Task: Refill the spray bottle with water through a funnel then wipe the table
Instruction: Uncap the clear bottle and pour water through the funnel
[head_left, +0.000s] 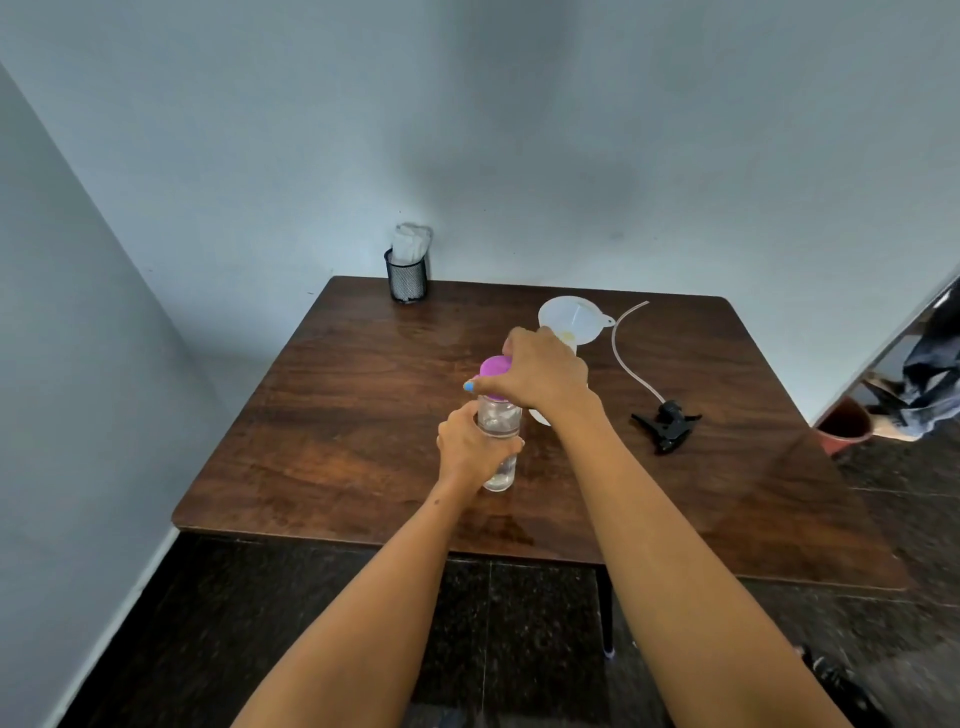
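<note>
Dark wood table (363, 415) sits in the corner of a room with pale blue-grey walls and a dark speckled floor. Left hand (470, 452) is wrapped around a clear water bottle (498, 431) standing near the middle, and the right hand (540, 374) grips its purple cap (493, 366) from above. Just behind them is the white funnel (569, 319), apparently sitting in the spray bottle, which is mostly hidden. The black spray head (667, 423) with its tube lies off to the right. A mesh cup (407, 278) with a white cloth (410, 241) sits at the back edge.
</note>
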